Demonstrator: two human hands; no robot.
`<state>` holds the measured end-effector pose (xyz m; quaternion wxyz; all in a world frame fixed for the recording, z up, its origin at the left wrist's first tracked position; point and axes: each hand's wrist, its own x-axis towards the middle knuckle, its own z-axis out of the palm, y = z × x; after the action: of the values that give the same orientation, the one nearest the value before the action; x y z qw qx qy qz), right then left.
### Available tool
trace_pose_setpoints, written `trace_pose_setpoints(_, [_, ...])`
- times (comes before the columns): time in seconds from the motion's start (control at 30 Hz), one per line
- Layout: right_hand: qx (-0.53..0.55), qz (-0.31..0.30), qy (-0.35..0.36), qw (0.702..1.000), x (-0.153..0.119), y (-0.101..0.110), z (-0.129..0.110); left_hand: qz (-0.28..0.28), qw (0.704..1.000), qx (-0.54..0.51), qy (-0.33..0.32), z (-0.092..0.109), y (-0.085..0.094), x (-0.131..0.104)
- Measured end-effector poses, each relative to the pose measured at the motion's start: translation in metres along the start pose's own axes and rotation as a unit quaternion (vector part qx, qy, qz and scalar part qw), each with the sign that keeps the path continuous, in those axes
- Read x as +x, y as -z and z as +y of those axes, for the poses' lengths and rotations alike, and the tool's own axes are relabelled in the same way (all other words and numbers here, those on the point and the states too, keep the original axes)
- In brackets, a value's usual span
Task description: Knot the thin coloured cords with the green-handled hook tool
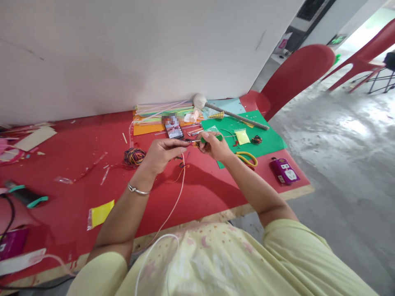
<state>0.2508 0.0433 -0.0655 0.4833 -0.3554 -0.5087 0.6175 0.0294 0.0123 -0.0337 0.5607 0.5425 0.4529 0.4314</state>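
We judge the yarn (194, 144) between our hands partly worked, with a thick ball (134, 156) lying nearby; how much remains, we cannot tell. Above the red table (203, 201), our right hand (213, 145) grips the tool (219, 137), its long axis nearly crosswise, tip pointing left toward our left hand (162, 155), whose fingers pinch the yarn narrowly.

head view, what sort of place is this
Probably a craft workspace, perhaps in a workshop: the red-topped table holds a ball of multicoloured yarn and a green sheet, and the right hand grips a green-handled tool.
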Motion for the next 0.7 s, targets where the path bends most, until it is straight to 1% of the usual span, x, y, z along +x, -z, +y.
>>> trace_pose_setpoints(0.07, [-0.012,-0.004,-0.006,1.0,0.0003,0.0035,0.0002,0.006,0.999,0.035,-0.006,-0.0003,0.0003,0.0008])
trace_pose_setpoints(0.13, [-0.02,-0.012,-0.011,1.0,0.0009,0.0059,0.0002,0.012,0.999,0.048,-0.003,-0.0004,0.0007,0.0014])
trace_pose_setpoints(0.4, [-0.025,-0.019,-0.017,0.999,0.0025,0.0081,-0.0004,0.003,0.999,0.048,0.02,-0.0019,0.0049,0.0019])
trace_pose_setpoints(0.7, [-0.053,-0.048,0.003,0.997,0.0018,0.011,-0.0035,-0.013,0.998,0.052,0.017,0.0001,0.0077,0.0019])
